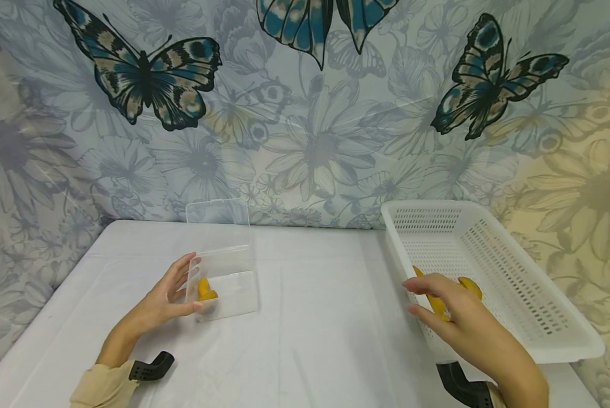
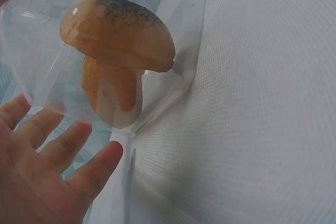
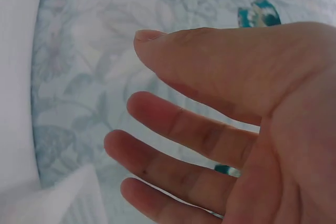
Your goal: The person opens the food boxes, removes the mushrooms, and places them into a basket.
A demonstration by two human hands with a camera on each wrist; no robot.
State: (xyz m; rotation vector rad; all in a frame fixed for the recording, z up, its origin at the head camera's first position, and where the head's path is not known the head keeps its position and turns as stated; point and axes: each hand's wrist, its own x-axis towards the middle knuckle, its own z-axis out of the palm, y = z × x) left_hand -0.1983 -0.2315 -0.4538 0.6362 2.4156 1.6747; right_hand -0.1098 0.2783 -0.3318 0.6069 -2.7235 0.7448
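Observation:
A clear plastic box stands on the white table with its lid raised at the back. Inside lies a yellow-brown mushroom with a dark patch on its cap, seen through the box wall. My left hand holds the box at its left side, thumb at the near corner and fingers along the far part. Over the near left side of a white basket hovers my right hand, fingers apart and nothing between them. Yellow pieces lie in the basket, partly hidden by that hand; their kind is unclear.
A white cloth covers the table between box and basket. Behind the table hangs a patterned fabric with butterflies and flowers. Black curved mounts sit at both wrists. The basket's near right corner reaches the table's right edge.

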